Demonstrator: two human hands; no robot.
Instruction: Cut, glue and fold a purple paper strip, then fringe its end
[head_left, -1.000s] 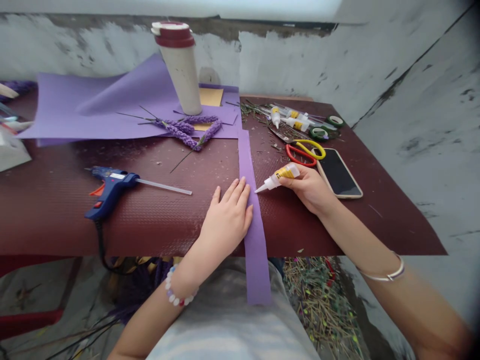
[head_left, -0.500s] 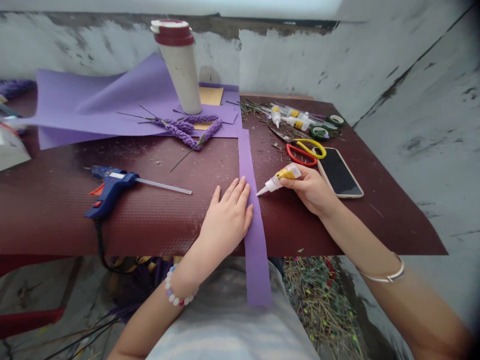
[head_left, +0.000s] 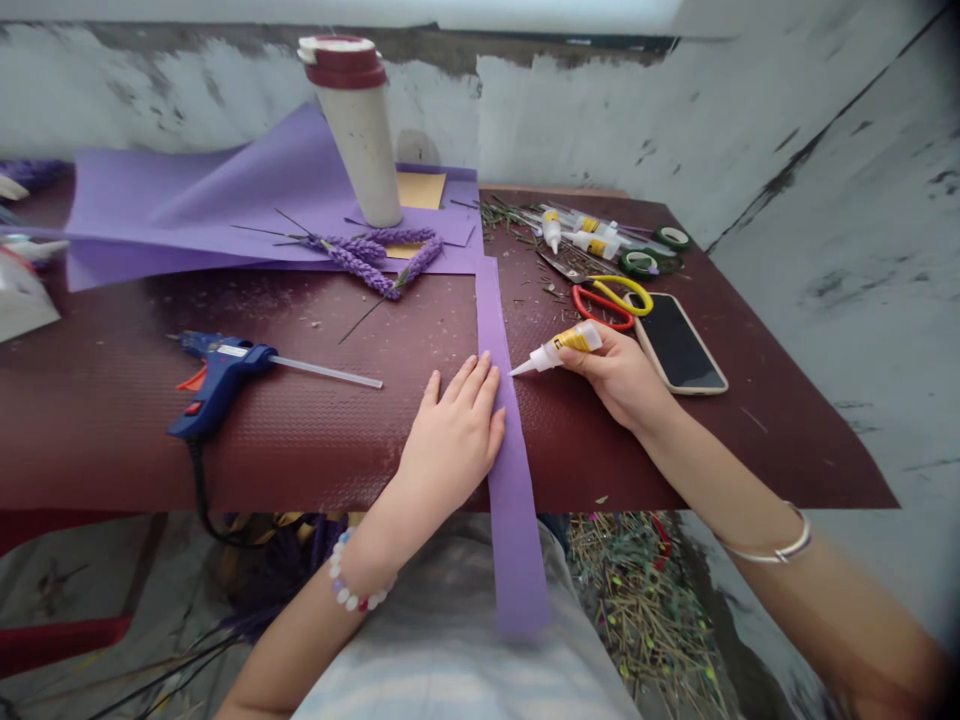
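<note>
A long purple paper strip [head_left: 517, 520] runs from the middle of the table down over its front edge, the lower end hanging in front of my body. My left hand [head_left: 454, 430] lies flat on the strip with its fingers stretched out, pressing it to the table. In my right hand [head_left: 619, 370] is a small white glue bottle [head_left: 571, 345] with a yellow label, tilted so that its nozzle tip meets the strip's right edge close to my left fingertips. Past my right hand lie red-and-yellow-handled scissors [head_left: 611, 302] and a phone [head_left: 681, 343].
A blue glue gun [head_left: 225, 375] with a clear stick lies on the left. Behind stand a tall cup [head_left: 360, 140], purple paper sheets [head_left: 217, 200] and purple flower stems [head_left: 367, 262]. More glue bottles [head_left: 592, 245] and green tape rolls [head_left: 640, 263] lie at the back right.
My right hand has moved the bottle's nozzle slightly up along the strip's edge, away from me. My left hand keeps its place. The strip's hanging end has shifted a little.
</note>
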